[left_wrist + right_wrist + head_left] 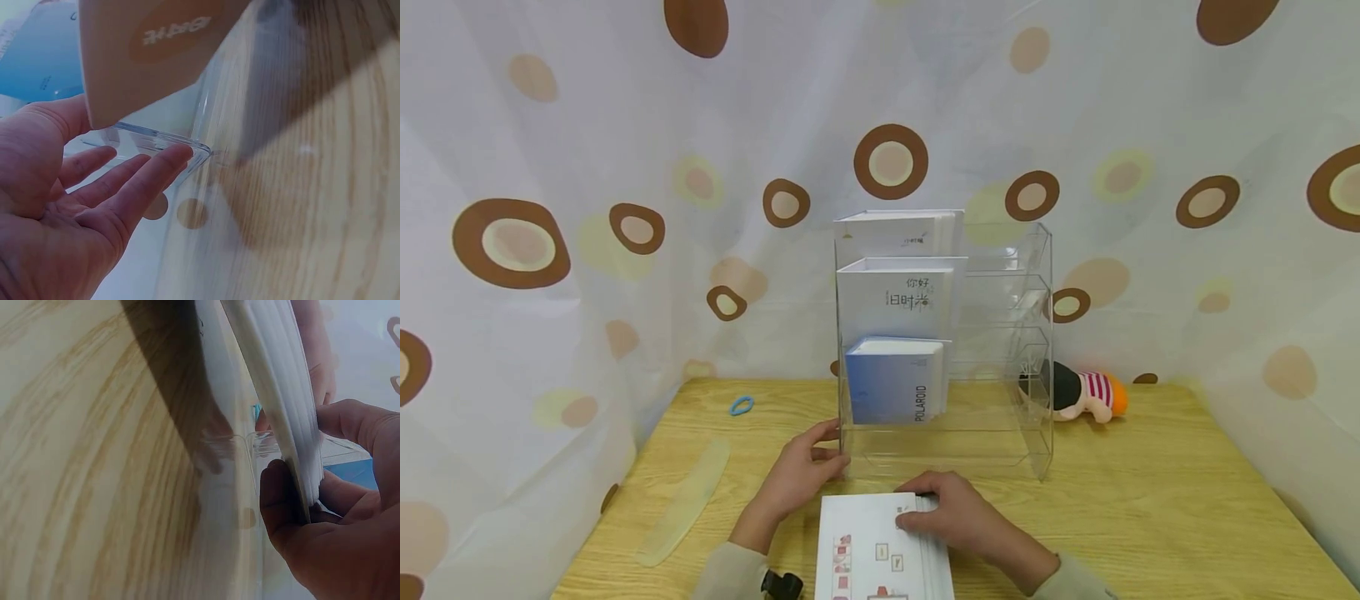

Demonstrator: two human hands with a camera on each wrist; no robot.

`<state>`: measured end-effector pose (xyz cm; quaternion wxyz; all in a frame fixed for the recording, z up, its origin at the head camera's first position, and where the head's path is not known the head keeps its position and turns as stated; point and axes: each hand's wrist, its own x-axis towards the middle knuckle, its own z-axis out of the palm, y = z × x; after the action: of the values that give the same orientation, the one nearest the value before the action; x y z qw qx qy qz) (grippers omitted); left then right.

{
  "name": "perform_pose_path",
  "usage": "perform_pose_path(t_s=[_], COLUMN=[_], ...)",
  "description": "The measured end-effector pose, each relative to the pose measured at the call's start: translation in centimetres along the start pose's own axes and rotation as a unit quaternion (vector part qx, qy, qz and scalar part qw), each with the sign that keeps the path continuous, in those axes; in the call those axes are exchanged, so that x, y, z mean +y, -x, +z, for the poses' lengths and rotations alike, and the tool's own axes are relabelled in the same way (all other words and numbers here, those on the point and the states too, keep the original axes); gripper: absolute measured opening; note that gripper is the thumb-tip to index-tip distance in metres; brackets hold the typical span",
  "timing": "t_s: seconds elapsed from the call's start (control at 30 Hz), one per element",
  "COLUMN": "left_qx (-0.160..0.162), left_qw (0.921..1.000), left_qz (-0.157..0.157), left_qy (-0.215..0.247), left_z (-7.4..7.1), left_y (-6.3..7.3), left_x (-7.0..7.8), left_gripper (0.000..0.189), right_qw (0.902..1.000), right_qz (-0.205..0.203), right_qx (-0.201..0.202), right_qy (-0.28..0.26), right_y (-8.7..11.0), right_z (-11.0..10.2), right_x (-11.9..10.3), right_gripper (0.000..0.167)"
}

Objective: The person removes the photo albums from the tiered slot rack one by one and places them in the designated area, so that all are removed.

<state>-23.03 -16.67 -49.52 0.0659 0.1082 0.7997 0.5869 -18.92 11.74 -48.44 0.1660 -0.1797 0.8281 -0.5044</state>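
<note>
My right hand (958,517) grips a white photo album (853,542) by its right side, thumb on the cover; the cover has small framed drawings. The right wrist view shows the album's page edges (275,369) pinched between thumb and fingers. My left hand (801,475) is at the lower left corner of a clear acrylic rack (1037,450), fingers spread and nothing gripped. In the left wrist view, the album's tan underside (150,69) passes above the left fingers (156,169). In the rack's tiers stand a blue POLAROID album (887,387) and two white albums, one (880,304) above the other (880,237).
A plush doll (1090,394) with a striped top lies behind the rack's right side. A blue ring (742,406) and a pale translucent strip (688,504) lie on the left of the wooden table (1165,500). A spotted curtain (1150,275) surrounds the table.
</note>
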Motion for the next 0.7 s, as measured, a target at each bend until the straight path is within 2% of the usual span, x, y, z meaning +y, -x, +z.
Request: perform_pose_path(t_s=[0.27,0.4,0.5,0.7], left_qx=[0.004,0.004,0.001,0.001], left_qw=[0.9999,0.9999,1.0000,1.0000], left_qz=[-0.007,-0.007,-0.004,-0.005], left_qy=[-0.010,-0.008,-0.006,-0.006], left_z=[0.0,0.0,0.0,0.0], left_y=[-0.2,-0.1,-0.1,-0.1], left_x=[-0.1,-0.1,-0.1,-0.1], left_gripper=[0.062,0.062,0.062,0.061], right_qw=[0.9998,0.9996,0.9991,0.9983], right_qz=[0.002,-0.001,-0.003,-0.005], right_qx=[-0.019,-0.027,-0.041,-0.058], right_qy=[0.003,0.008,0.009,-0.005], right_y=[-0.1,-0.5,-1.3,-4.0], right_z=[0.3,0.4,0.5,1.2], right_x=[-0.1,0.5,2.4,8.5], right_gripper=[0.030,0.030,0.034,0.035])
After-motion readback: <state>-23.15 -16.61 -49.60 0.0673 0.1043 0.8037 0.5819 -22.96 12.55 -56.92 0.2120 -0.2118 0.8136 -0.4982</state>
